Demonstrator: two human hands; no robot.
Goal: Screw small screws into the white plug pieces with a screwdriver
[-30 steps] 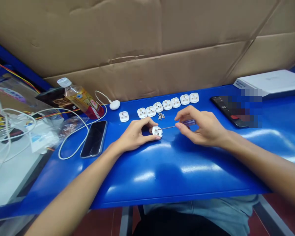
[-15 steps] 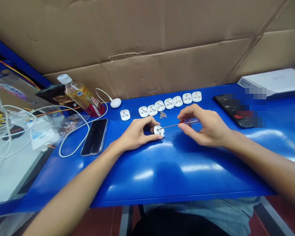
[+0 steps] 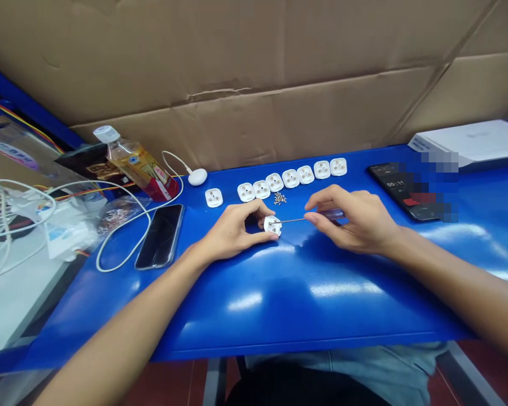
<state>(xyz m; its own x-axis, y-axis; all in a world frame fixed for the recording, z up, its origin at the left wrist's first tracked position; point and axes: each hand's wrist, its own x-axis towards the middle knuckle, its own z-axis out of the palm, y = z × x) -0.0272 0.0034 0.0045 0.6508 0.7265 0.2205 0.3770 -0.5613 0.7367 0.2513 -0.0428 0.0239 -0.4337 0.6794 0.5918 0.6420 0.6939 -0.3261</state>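
Observation:
My left hand (image 3: 239, 231) pinches a small white plug housing (image 3: 272, 225) on its edge, thumb at the near side and fingers at the far side. Metal parts show on its face. My right hand (image 3: 349, 220) grips a screwdriver (image 3: 290, 220) by its clear handle, largely hidden by the fingers. The thin shaft points left, and its tip meets the face of the housing. Just behind lies a little pile of brass-coloured screws (image 3: 280, 198). Similar white housings (image 3: 291, 178) form a slanting row at the back, and a single one (image 3: 214, 197) sits apart on the left.
On the left are a phone (image 3: 160, 237), a looping white cable (image 3: 101, 248), a drink bottle (image 3: 139, 166) and a round white device (image 3: 197, 177). A second phone (image 3: 402, 192) and a white box (image 3: 469, 141) lie right. Cardboard (image 3: 254, 73) stands behind the blue table (image 3: 279, 316).
The screwdriver and right fingers have shifted slightly, with the tip still at the housing. The left hand keeps its hold. The whole view has moved a little.

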